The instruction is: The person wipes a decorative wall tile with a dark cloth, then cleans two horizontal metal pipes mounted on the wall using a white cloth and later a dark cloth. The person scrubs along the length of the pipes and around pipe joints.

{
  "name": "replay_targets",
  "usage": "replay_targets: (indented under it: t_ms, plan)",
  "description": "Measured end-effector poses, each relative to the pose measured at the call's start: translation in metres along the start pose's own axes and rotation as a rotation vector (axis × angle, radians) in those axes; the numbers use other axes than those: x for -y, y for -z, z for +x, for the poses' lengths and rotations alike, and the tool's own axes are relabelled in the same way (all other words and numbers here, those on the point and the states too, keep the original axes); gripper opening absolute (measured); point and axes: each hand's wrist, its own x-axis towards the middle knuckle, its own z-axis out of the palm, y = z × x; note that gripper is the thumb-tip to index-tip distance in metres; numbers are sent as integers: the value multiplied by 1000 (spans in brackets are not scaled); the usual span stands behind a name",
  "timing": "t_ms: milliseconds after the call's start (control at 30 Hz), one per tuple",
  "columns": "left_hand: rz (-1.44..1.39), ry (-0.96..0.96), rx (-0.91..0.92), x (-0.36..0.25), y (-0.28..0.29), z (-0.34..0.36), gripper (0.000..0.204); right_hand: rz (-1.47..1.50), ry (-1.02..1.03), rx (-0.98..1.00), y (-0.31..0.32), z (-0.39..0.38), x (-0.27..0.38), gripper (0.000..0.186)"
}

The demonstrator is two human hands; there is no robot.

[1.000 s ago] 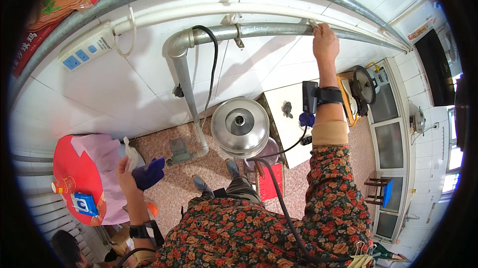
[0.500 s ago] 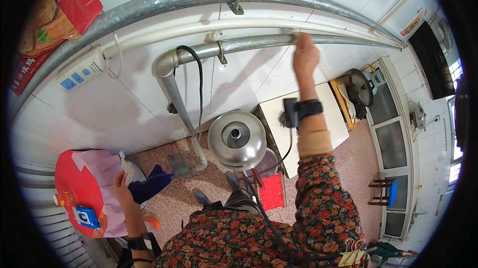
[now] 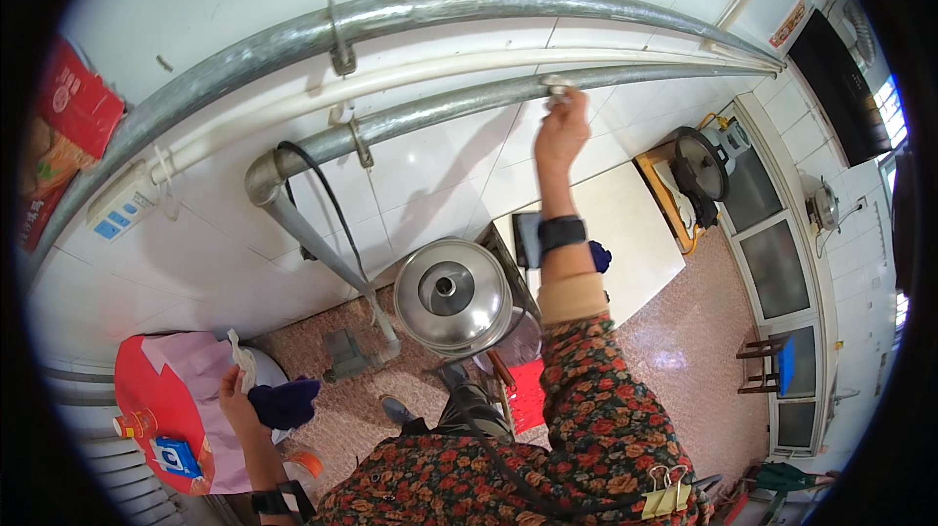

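Observation:
My right hand [image 3: 564, 130] is closed on a small whitish rag [image 3: 555, 86] at the lower metal pipe [image 3: 469, 94] along the tiled wall. Above that run a white pipe [image 3: 410, 71] and a thicker metal pipe [image 3: 430, 6]. My left hand [image 3: 234, 394] is closed on a white cloth [image 3: 244, 360], with a dark purple cloth [image 3: 281, 407] hanging beside it, low on the left by the table.
A red-and-pink covered table [image 3: 147, 375] is at lower left, a power strip [image 3: 122, 209] on the wall. Below are a steel pot [image 3: 420, 316] and pale worktop [image 3: 625, 233]. Right are a lidded pan [image 3: 699, 160] and a stool [image 3: 767, 365].
My right hand has moved leftward along the lower pipe with the rag. My left hand still holds the cloth, a little lower in view. The whole view has shifted and tilted.

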Motion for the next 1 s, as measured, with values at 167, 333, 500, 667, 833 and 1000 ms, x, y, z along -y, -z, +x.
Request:
replay_targets:
  t_ms: [167,333,500,667,833,1000]
  plan:
    - [77,-24,-2,-4,-29,-12,18,-39,4,-104,28,75,-56,28]
    - [102,5,-17,-6,-56,-25,18,-339,188,108,27,53,-23,22]
    - [-23,28,26,-3,-73,-37,19,6,466,403,-9,-60,113,22]
    - [49,-34,4,-1,-61,-20,21,-40,450,636,-21,-62,161,11]
    - [-141,137,-2,-6,-19,-12,21,-214,414,422,-24,-60,165,8]
    - [-35,58,-13,-14,8,5,21,-109,332,566,-22,-110,198,6]
